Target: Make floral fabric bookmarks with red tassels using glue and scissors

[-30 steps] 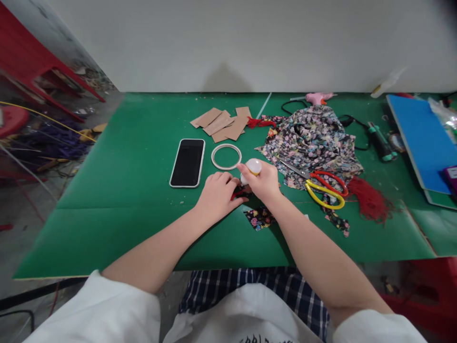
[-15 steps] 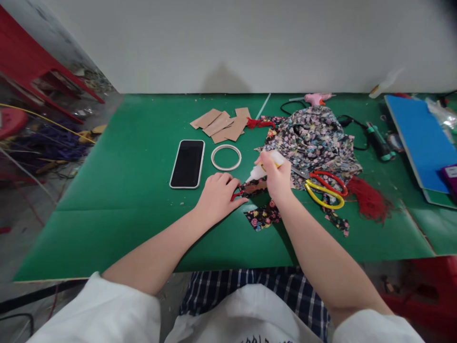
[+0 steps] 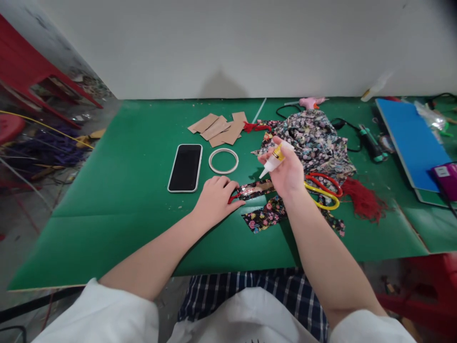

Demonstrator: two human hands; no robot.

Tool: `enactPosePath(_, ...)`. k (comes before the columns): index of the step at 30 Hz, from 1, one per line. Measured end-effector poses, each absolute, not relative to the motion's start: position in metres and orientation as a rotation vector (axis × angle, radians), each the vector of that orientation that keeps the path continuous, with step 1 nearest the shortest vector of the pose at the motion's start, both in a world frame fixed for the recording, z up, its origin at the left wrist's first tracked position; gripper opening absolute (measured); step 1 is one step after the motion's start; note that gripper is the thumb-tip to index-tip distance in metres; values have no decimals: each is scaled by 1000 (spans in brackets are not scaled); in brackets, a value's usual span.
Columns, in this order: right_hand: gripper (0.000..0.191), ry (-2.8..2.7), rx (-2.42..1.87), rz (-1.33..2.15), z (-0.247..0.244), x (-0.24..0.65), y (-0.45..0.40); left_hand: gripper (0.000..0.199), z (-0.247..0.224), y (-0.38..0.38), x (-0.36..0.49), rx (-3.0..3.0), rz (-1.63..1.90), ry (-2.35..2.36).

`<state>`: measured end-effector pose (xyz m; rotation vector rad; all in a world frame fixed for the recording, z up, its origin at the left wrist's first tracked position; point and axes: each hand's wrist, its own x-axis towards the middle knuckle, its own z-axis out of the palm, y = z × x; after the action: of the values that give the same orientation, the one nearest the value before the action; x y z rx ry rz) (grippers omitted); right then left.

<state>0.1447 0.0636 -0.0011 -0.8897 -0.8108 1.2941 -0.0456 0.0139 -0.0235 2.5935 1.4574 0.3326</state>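
My right hand (image 3: 288, 172) is closed around a small white glue bottle (image 3: 274, 162) with a yellow label. Its nozzle points down and left, just above a floral fabric strip (image 3: 266, 187) with brown card along its middle. A wet shine shows on the strip's left part. My left hand (image 3: 216, 197) holds the strip's left end against the table, red threads (image 3: 233, 196) between thumb and fingers. Nearer me lies another floral fabric piece (image 3: 260, 220). Scissors (image 3: 323, 190) with red and yellow handles lie right of my right hand, blades hidden.
On the green table (image 3: 135, 228) are a phone (image 3: 185, 168), a tape ring (image 3: 223, 172), brown card pieces (image 3: 233, 132), crumpled floral cloth (image 3: 309, 133), red threads (image 3: 364, 200), a pink glue gun (image 3: 312, 102) and a blue board (image 3: 416, 143). A white wall (image 3: 160, 47) stands behind.
My right hand has lifted the glue bottle away from the strip and turned, palm more upward. Shine now shows on the strip. My left hand stays at its end; the view has shifted slightly.
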Motion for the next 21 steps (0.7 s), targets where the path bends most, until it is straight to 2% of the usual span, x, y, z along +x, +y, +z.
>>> enactPosePath(8, 40, -744, -882, 1287, 6, 163, 66, 45, -23, 14, -47, 2593, 334, 1450)
enactPosePath(14, 36, -666, -735, 1298, 9, 175, 69, 62, -24, 14, -47, 2605, 314, 1480)
enactPosePath(21, 32, -621, -759, 1328, 4, 173, 69, 61, -23, 16, -48, 2591, 329, 1467)
